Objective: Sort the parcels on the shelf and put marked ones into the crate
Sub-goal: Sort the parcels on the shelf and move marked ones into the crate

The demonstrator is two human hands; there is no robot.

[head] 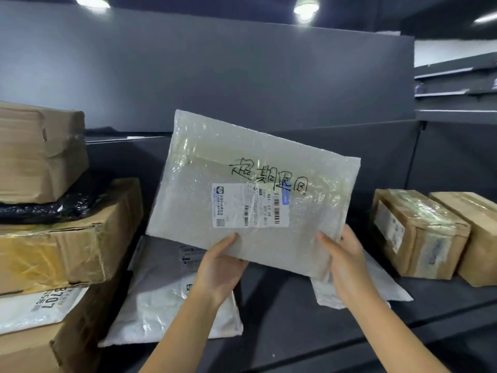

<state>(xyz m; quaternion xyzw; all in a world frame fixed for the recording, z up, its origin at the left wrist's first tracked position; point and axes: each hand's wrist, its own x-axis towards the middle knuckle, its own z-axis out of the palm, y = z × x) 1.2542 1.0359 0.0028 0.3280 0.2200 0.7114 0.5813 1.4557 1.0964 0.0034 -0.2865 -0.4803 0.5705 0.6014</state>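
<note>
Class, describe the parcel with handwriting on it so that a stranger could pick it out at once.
Look at the dark grey shelf, between the box stack and two taped boxes. The bubble mailer is held above it by the left hand and right hand. Only it bears black handwritten characters above its label.

- You hold a bubble mailer [250, 189]: translucent grey-white, dotted bubble texture, black handwritten characters, white label with black barcodes and a blue patch.
- Shelf [295, 319] before you: dark grey, matte.
- Boxes at your left [61, 238]: brown cardboard under glossy yellowish tape.
- Bag [51, 205] between those boxes: shiny black.
- Poly mailer [161, 300] lying below: white, black print.
- Boxes at your right [419, 235]: tan cardboard, clear tape, white label.
</note>
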